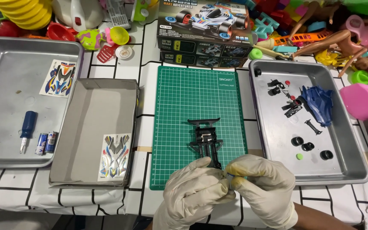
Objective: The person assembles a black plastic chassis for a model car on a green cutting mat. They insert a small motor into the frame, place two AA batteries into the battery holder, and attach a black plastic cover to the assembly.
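Head view: black toy-car chassis (205, 140) on green cutting mat (184, 98), between grey cardboard box (90, 110) and metal tray (346, 140).

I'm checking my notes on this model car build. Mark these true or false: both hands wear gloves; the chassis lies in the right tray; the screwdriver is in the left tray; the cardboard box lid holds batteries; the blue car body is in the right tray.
1. True: left hand and right hand wear pale gloves.
2. False: the black chassis lies on the green cutting mat.
3. True: the blue screwdriver lies in the left tray.
4. False: the cardboard box lid holds a sticker sheet; the batteries are in the left tray.
5. True: the blue car body lies in the right tray.
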